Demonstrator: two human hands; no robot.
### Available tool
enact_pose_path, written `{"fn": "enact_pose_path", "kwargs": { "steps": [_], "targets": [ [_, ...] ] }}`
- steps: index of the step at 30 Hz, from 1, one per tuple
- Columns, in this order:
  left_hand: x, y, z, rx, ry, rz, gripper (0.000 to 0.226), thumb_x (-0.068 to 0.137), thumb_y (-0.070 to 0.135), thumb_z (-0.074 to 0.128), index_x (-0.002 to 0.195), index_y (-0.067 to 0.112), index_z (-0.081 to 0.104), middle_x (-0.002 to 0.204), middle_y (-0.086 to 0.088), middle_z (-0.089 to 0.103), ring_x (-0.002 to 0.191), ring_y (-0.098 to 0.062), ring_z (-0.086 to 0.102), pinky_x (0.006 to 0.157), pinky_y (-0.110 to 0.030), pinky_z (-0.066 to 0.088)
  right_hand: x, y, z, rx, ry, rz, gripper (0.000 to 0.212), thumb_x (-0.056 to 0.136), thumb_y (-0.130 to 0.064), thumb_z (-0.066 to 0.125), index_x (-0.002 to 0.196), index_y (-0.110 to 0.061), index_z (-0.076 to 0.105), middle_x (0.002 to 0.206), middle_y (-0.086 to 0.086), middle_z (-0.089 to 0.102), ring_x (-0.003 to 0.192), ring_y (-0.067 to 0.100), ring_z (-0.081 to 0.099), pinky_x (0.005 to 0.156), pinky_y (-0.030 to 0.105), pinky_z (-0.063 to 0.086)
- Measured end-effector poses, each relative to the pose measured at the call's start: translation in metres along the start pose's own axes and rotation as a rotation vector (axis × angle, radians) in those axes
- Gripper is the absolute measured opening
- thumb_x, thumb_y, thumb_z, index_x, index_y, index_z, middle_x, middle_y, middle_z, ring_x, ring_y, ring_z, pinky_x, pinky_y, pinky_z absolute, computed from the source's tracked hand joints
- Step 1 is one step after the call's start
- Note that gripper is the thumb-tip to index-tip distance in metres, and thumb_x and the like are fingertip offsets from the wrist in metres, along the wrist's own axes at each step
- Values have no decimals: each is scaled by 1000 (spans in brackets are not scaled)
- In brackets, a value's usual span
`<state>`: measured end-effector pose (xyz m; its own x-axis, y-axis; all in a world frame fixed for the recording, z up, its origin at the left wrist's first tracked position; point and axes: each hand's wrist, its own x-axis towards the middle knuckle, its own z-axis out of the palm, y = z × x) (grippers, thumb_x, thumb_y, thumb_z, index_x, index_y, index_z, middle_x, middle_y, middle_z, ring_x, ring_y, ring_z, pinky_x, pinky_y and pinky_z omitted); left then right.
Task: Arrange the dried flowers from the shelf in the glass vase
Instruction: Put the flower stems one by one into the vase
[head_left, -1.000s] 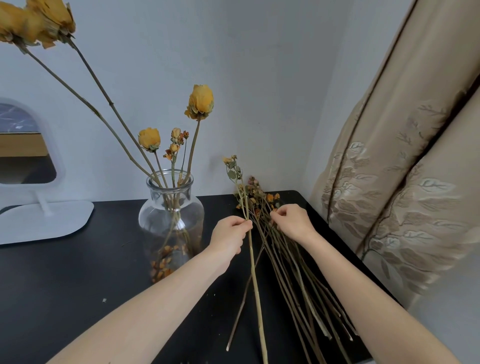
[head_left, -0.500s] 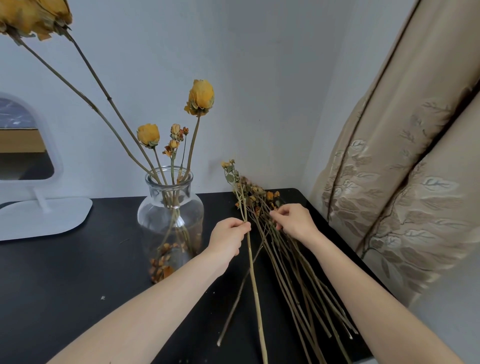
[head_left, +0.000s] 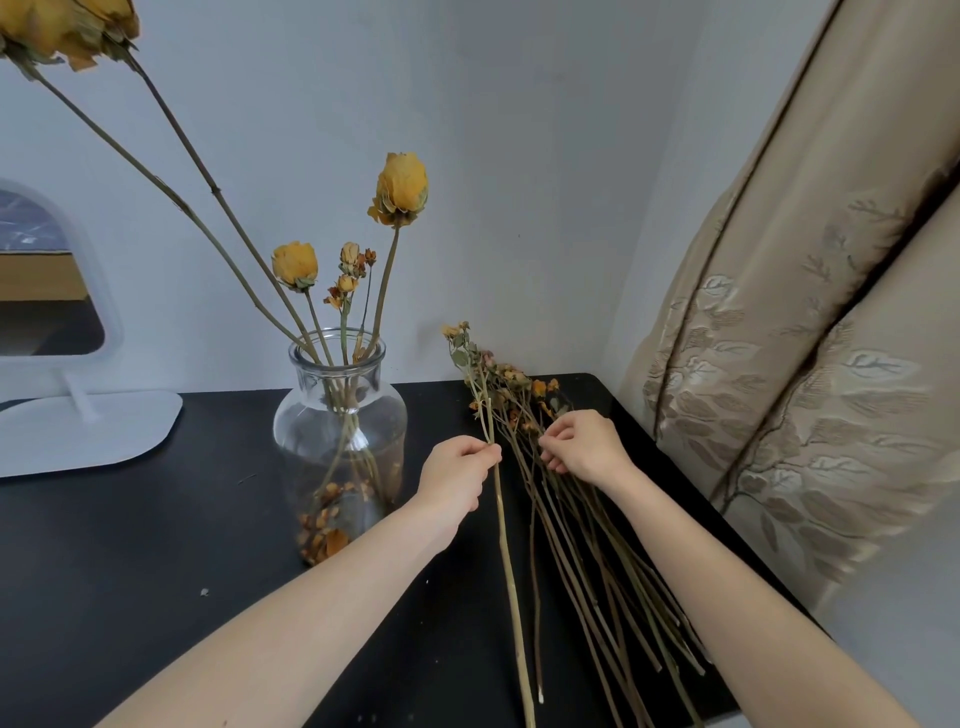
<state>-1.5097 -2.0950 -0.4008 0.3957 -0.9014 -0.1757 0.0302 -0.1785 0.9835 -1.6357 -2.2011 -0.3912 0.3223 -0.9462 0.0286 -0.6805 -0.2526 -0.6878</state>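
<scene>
The task is judged partly done: several long stems with yellow heads already stand in the glass vase (head_left: 340, 415), which is set on the black table (head_left: 130, 545) just left of the hands, while a pile of dried flowers (head_left: 587, 545) is left lying on the table to the right, heads far and cut ends near. One stem (head_left: 506, 561) is pinched between the thumb and curled fingers of the left hand (head_left: 457, 478), apart from the pile, its small head raised against the wall. The right hand (head_left: 582, 441) is laid on the upper part of the pile with fingers curled down among the stems; whether one is actually gripped cannot be told. Little room is left at the vase's narrow mouth, which is crossed by leaning stems, two of them slanting high to the left. The table's right edge runs just beside the pile, with a curtain (head_left: 779, 364) close beyond it, and the cut ends reach toward the near edge. A white mirror (head_left: 88, 431) stands at the far left, well apart from the vase.
</scene>
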Motion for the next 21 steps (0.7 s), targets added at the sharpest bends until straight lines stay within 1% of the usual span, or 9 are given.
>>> {"fn": "enact_pose_path", "kwargs": {
  "steps": [1,2,5,10,12,14,17,19,21],
  "targets": [
    [0,0,0,1,-1,-1,10,92,21,55,88,15,62,58,0,41,43,-6,31,37,-16,30,0,-1,-1,7,1,11,7,89,-15,61,89,-10,67,66,-3,67,59,5,62,73,25,55],
    [-1,1,0,0,-2,-1,10,92,21,55,89,15,63,58,1,41,43,-7,31,37,-16,29,0,-2,-2,25,4,24,8,89,-14,60,86,-11,67,66,-4,68,60,5,62,73,25,55],
    [-3,5,0,-6,-11,11,11,92,21,55,91,14,63,57,1,40,43,-6,30,37,-16,29,-1,-8,-8,118,19,69,16,91,-12,56,78,-13,66,69,-1,70,60,7,63,57,19,49],
    [-7,23,5,-33,-27,45,13,93,19,54,91,11,64,55,2,36,39,-5,27,36,-16,25,-3,-21,-28,370,29,95,16,94,-9,49,86,-6,62,69,6,69,59,13,62,55,21,48],
    [-9,33,7,-38,-39,69,15,93,19,53,92,9,64,55,2,35,39,-5,26,36,-16,24,-5,-26,-37,453,33,89,15,95,-9,46,90,-4,60,69,7,68,57,14,61,51,18,48],
    [-13,44,9,-51,-48,98,15,94,18,52,92,8,63,53,4,35,38,-4,26,35,-15,23,-9,-32,-45,522,42,72,16,97,-10,44,92,-5,58,69,6,68,56,12,61,47,14,48],
    [-21,62,10,-79,-76,154,16,95,17,50,87,11,63,45,10,36,33,-2,28,34,-14,24,-16,-41,-57,643,80,10,17,99,-11,41,93,-5,56,69,5,68,52,8,62,48,13,50],
    [-29,75,10,-72,-97,207,18,95,18,49,84,13,62,46,9,36,33,-1,30,34,-13,25,-21,-49,-65,719,108,-39,19,99,-11,40,88,-8,55,69,5,68,50,5,63,49,13,51],
    [-39,87,9,-35,-112,279,17,95,20,49,86,13,62,51,8,36,36,-1,31,35,-12,26,-25,-58,-74,768,117,-91,21,100,-11,39,86,-10,55,70,5,68,52,6,65,50,14,52]
  ]
}}
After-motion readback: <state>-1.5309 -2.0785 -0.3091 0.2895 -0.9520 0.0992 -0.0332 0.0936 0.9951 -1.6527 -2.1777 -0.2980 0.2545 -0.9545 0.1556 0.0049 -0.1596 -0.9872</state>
